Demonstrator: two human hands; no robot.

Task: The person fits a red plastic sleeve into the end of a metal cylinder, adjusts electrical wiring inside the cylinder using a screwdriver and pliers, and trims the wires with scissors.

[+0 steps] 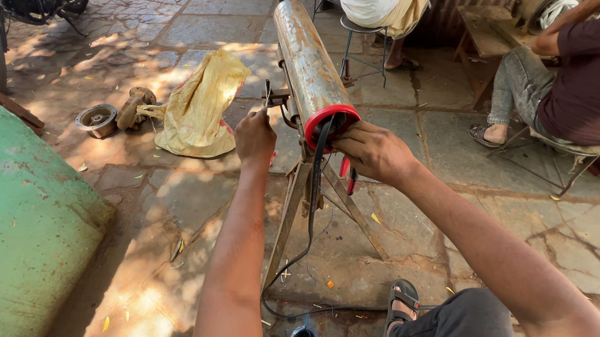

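Two hands at work: both are busying themselves at the near end of a long rusty metal cylinder that is lying tilted on a metal stand.
Progress so far: a red ring is already sitting around the cylinder's near mouth, and a black cable is hanging out of that mouth and trailing down to the paved ground; judging by this, the fitting looks part-done, with the side and the cable end being handled now.
Left hand: it is curling closed around a thin metal tool sticking up beside the cylinder's left flank.
Right hand: its fingers are bending half-closed, pressing at the red ring's lower edge where the cable comes out; whether it is actually pinching the cable, I cannot tell.
Underneath: red-handled pliers are dangling just below the right hand.
Around: a yellow sack is lying on the paving beyond, and two other people are sitting on stools to the right.
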